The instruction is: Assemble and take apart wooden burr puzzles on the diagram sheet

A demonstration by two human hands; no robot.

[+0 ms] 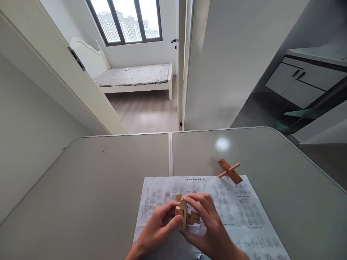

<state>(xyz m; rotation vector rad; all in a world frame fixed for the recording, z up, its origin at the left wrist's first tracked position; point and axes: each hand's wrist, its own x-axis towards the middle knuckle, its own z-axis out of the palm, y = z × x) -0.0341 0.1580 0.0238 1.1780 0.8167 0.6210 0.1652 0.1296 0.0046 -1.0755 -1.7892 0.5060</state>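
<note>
A partly interlocked wooden burr puzzle (183, 215) of light notched blocks is held between my two hands, above a printed sheet. My left hand (158, 225) grips it from the left, thumb pressed on the front of an upright block. From the right, my right hand (210, 225) curves around it, fingertips on the block's top end and the thumb low, partly hidden. Another notched block juts toward my right palm. Beyond my right hand, a reddish-brown flat wooden piece (235, 177) marked with a character lies crossed with a thin wooden rod (234, 167).
The printed sheet (257, 236), covered in small assembly drawings, lies on a grey table (81, 187) with a seam (170, 155) down its middle. Past the far edge are a doorway, a bed (135, 75) and a window. White cabinets (300, 77) stand at the right.
</note>
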